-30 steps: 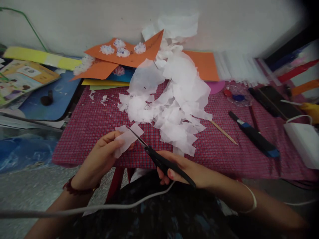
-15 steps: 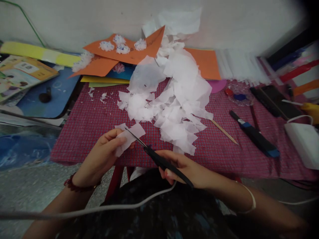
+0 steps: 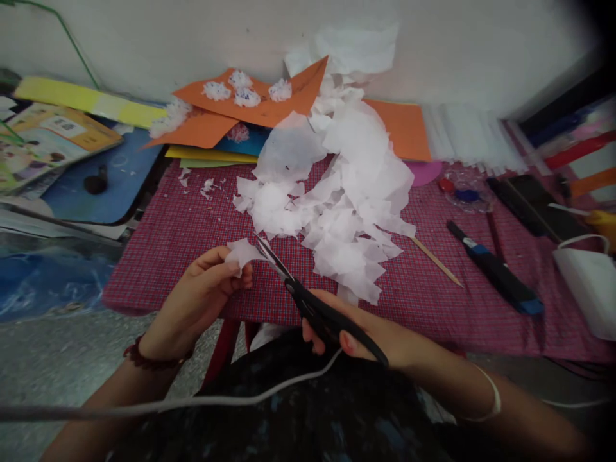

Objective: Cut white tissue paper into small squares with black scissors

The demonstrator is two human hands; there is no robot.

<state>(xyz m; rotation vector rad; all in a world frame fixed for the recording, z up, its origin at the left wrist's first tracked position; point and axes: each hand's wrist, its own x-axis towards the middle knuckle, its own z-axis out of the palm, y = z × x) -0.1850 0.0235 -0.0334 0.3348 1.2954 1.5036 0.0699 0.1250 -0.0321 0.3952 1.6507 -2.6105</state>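
Observation:
Between thumb and fingers, my left hand (image 3: 205, 292) pinches a small piece of thin white paper (image 3: 243, 253) above the table's front edge. My right hand (image 3: 359, 327) grips a pair of black-handled scissors (image 3: 308, 305), its fingers in the handles. The scissor blades are parted slightly and point up and left, their tips beside the right edge of the paper. Just beyond lies a loose heap of cut white paper pieces (image 3: 337, 244), some rounded, some square-edged.
Orange card sheets (image 3: 260, 106) with white paper puffs lie at the back. To the right are a wooden stick (image 3: 437, 262), a black-and-blue cutter (image 3: 495, 269), a phone (image 3: 539, 202) and a white mask (image 3: 590, 282). A booklet (image 3: 58, 147) is at left. A cable (image 3: 231, 399) crosses my lap.
The scissor blades have opened and shifted slightly right. The paper in my left hand now looks smaller, its right part no longer visible there. The view has shifted slightly.

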